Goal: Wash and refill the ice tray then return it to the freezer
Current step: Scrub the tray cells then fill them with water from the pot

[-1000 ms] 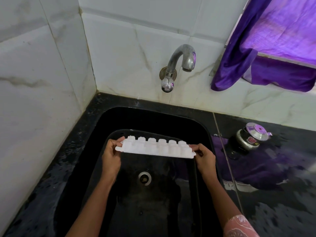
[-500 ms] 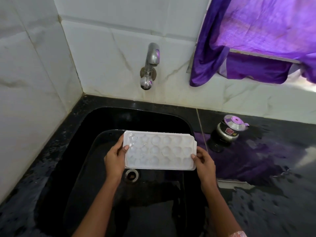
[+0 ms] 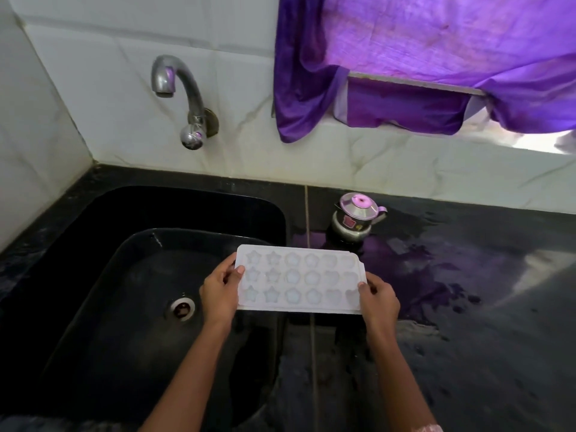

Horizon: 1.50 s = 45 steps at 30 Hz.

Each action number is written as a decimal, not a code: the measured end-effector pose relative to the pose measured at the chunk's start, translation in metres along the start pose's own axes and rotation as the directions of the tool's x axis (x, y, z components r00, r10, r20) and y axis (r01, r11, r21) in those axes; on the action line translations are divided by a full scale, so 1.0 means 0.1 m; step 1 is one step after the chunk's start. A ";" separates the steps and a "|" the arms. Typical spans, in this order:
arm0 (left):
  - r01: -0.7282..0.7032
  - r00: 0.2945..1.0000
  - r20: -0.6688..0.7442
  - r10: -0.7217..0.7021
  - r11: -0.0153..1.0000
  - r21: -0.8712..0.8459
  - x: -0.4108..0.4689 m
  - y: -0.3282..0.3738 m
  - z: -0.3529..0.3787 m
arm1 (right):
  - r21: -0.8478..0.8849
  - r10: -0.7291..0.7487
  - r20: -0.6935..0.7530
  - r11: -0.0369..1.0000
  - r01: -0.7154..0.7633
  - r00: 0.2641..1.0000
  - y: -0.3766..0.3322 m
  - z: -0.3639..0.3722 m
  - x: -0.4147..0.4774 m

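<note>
Ice tray over sink rim, tap behind, pot right

dim, purple window light; wide-angle edge distortion

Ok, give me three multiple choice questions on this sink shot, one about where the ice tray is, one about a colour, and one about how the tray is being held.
1. Where is the ice tray?
A. Over the right rim of the sink, partly above the counter
B. Under the tap
C. Flat on the sink floor

2. What colour is the curtain?
A. Green
B. Purple
C. White

3. How is the tray held?
A. Left hand alone
B. Lying unheld
C. Both hands, right hand at its other end, cavities up

Answers: 1 A, the tray straddles the sink rim, right of the tap. 2 B, the cloth is plainly purple. 3 C, a hand grips each short end.
</note>
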<state>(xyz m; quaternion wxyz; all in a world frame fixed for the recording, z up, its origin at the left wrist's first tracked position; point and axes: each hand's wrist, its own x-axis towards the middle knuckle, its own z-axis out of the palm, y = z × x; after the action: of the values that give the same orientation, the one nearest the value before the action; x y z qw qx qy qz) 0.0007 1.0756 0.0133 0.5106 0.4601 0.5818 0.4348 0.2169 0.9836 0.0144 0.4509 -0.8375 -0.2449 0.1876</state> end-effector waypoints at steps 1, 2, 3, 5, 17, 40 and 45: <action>0.007 1.000 0.012 -0.007 1.000 -0.004 -0.04 -0.02 0.09 | -0.020 0.009 -0.005 1.000 -0.009 1.000 0.05 -0.07 0.05; 0.012 1.000 0.021 -0.012 1.000 -0.006 -0.08 -0.04 0.17 | -0.036 0.012 -0.008 0.999 -0.012 1.000 0.09 -0.14 0.10; 0.019 0.999 0.027 -0.019 1.000 -0.006 -0.11 -0.05 0.25 | -0.049 0.016 -0.007 0.999 -0.016 1.000 0.13 -0.21 0.15; 0.028 0.999 0.028 -0.028 1.000 -0.005 -0.17 -0.07 0.40 | -0.069 0.018 -0.004 0.997 -0.019 1.000 0.20 -0.33 0.23; 0.042 0.999 0.012 -0.042 0.998 0.036 -0.24 -0.13 0.80 | -0.167 0.018 0.049 0.986 -0.010 0.999 0.39 -0.60 0.57; -0.258 0.916 0.360 0.177 0.948 0.188 0.35 0.41 1.69 | 0.163 -0.183 0.163 0.974 0.156 0.969 -0.18 -0.38 1.25; -0.194 0.885 0.452 0.106 0.969 0.152 0.53 0.44 1.93 | 0.436 -0.150 0.303 0.900 0.003 0.941 -0.20 -0.22 1.51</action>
<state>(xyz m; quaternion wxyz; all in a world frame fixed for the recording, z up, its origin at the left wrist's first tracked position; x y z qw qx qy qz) 0.1937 1.1427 0.0262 0.5467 0.6375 0.4529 0.2993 0.3465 1.0657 0.0285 0.5837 -0.6640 -0.3028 0.3559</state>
